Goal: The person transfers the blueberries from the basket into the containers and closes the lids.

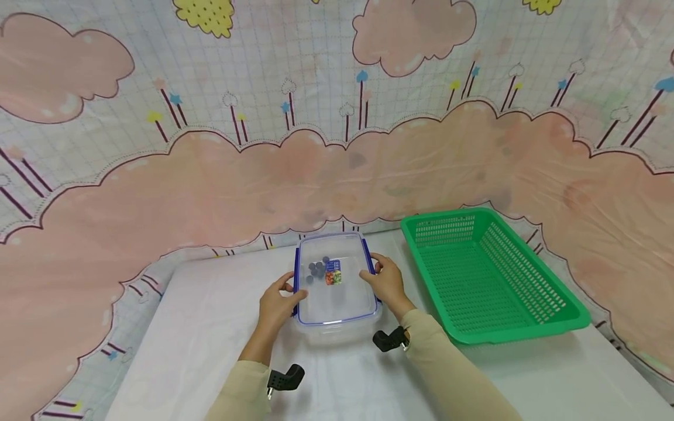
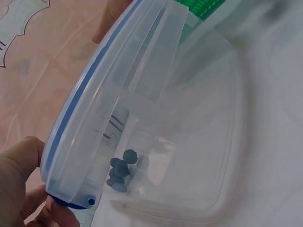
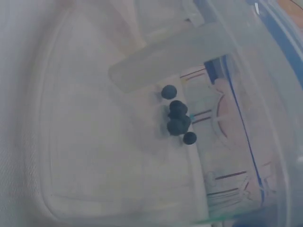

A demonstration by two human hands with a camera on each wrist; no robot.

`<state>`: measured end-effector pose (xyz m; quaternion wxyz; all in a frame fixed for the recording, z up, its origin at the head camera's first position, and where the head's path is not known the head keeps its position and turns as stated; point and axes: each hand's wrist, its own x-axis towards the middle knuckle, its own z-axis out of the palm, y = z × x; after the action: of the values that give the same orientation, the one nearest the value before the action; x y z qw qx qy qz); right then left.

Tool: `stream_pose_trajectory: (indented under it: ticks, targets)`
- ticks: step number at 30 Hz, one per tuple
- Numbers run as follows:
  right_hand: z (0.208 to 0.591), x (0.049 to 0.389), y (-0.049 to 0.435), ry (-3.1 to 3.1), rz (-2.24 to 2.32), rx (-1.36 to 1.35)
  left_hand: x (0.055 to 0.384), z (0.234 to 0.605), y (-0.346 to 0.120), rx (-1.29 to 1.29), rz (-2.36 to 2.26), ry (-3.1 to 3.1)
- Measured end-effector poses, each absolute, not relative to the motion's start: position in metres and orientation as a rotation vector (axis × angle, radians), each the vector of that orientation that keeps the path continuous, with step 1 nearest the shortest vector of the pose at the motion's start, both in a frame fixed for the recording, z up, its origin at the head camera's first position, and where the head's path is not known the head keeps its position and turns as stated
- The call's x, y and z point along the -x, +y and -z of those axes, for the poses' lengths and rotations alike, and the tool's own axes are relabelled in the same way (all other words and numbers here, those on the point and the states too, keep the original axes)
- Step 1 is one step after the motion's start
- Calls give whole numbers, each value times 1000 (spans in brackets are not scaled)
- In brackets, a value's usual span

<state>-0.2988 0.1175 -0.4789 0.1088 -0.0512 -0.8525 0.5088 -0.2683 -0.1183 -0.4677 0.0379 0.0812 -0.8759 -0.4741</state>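
Note:
A clear plastic food storage container (image 1: 337, 307) with a blue-edged lid and blue side clips sits on the white table. Inside lie several blueberries (image 1: 317, 270), clustered toward the left; the right wrist view shows the blueberries (image 3: 177, 118) through the wall. My left hand (image 1: 278, 301) grips the left side, thumb over the lid's rim and fingers by the blue clip (image 2: 71, 201). On the opposite side my right hand (image 1: 388, 282) holds the container, thumb on the lid and fingers at the right clip (image 1: 368, 257). In the right wrist view that hand is hidden.
A green perforated plastic basket (image 1: 492, 286) stands to the right, beside my right forearm. The white table (image 1: 210, 327) reaches back to a patterned cloth (image 1: 295, 181) with pink clouds. Each wrist carries a black camera mount (image 1: 286, 379).

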Motion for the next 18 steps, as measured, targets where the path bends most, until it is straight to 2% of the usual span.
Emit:
stream_pose_trajectory:
  ticks: [18]
  targets:
    - [482,295,118,-2502,-1491,143,269,476,-117,-270,1498,-2656]
